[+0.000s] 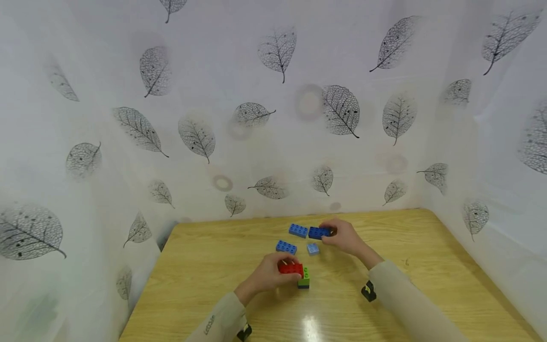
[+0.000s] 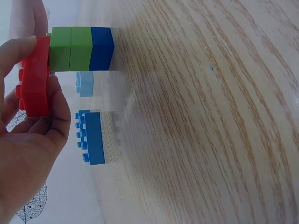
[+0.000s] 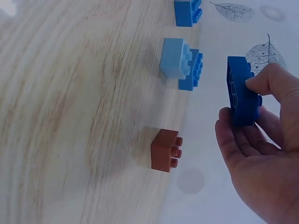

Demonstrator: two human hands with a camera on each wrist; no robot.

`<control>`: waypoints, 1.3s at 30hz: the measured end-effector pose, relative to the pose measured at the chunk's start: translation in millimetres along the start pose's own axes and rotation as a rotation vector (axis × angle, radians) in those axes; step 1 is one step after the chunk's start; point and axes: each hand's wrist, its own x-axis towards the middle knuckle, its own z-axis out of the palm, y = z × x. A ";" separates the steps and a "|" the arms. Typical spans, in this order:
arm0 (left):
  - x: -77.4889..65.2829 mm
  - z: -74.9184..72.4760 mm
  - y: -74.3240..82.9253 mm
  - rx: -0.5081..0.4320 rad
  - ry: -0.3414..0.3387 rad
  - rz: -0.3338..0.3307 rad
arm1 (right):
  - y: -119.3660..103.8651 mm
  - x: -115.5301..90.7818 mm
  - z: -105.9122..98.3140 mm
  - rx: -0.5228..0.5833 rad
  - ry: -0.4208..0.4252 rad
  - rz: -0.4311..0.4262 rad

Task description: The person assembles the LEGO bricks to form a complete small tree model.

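My left hand [image 1: 266, 274] grips a red toy brick [image 2: 36, 81] by its sides. One end of that brick sits over a small stack of two lime green bricks [image 2: 70, 49] and a dark blue bottom brick [image 2: 102, 49]; the rest juts out to the left. Whether its studs are fully pressed on I cannot tell. My right hand [image 1: 345, 237] pinches a long dark blue brick [image 3: 242, 91] between thumb and fingers, held above the table.
Two mid-blue bricks [image 1: 298, 230] [image 1: 286, 247] and a small light blue brick [image 1: 313, 249] lie between the hands. A small brown brick [image 3: 164, 150] stands near the right hand, hidden in the head view. A leaf-patterned curtain [image 1: 273, 142] surrounds the wooden table [image 1: 205, 266].
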 end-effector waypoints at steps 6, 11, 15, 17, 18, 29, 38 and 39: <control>-0.3 -0.4 1.8 0.003 0.003 -0.003 | -8.2 -13.7 -4.0 0.026 -0.041 -0.035; -0.5 0.1 2.3 0.012 0.007 -0.001 | -14.3 -25.1 -7.6 0.043 -0.069 -0.071; -0.2 0.6 0.3 0.012 0.006 -0.001 | -19.8 -35.2 -8.8 0.048 -0.110 -0.101; -0.2 0.5 -0.2 0.011 0.003 -0.008 | -21.2 -40.1 -8.5 0.051 -0.134 -0.111; -0.2 0.4 -0.3 0.009 0.001 -0.013 | -21.6 -42.2 -8.1 0.050 -0.146 -0.123; 0.0 -1.4 1.3 0.014 -0.005 -0.002 | -27.0 -58.8 -5.5 0.072 -0.206 -0.157; 0.3 -0.9 1.5 0.025 -0.001 0.017 | -26.7 -66.7 0.9 0.125 -0.238 -0.173; 0.4 -0.9 1.8 0.025 -0.001 0.017 | -26.6 -67.4 1.9 0.127 -0.240 -0.178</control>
